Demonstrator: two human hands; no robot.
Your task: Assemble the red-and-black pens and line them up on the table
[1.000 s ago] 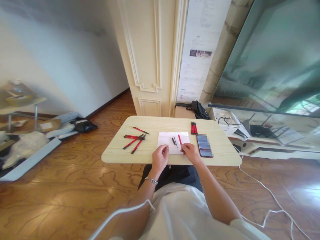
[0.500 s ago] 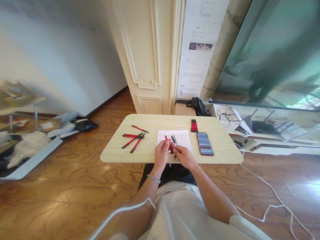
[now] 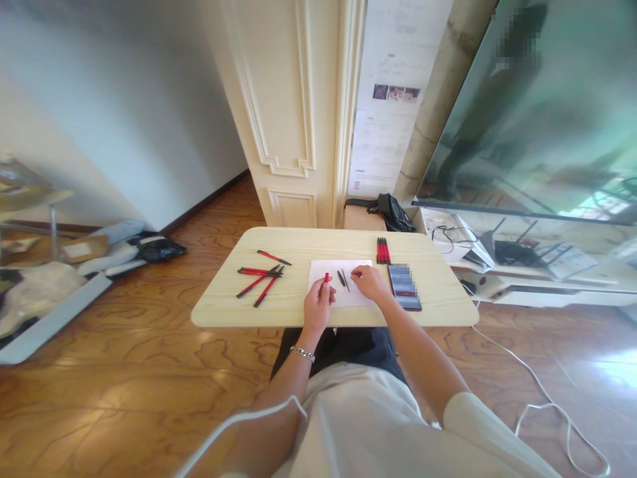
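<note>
My left hand [image 3: 318,307] is closed around a red pen barrel [image 3: 326,277], held upright over the left part of a white sheet of paper [image 3: 343,297]. My right hand [image 3: 369,282] rests on the sheet with its fingers curled in a pinch near two small dark pen parts [image 3: 342,279]. What its fingertips hold, if anything, is too small to name. Several red-and-black pens [image 3: 259,277] lie loose on the left of the small wooden table [image 3: 279,309]. A neat row of red-and-black pens [image 3: 382,250] lies at the back right.
A dark phone [image 3: 404,287] lies to the right of the paper. A black bag [image 3: 391,211] sits on the floor behind the table. A white cable [image 3: 537,392] trails over the wooden floor at the right. Clutter and a board [image 3: 50,312] lie at the left.
My left hand has taken the red barrel from between both hands and now holds it alone. My right hand has moved away to the right, onto the paper near the small dark parts.
</note>
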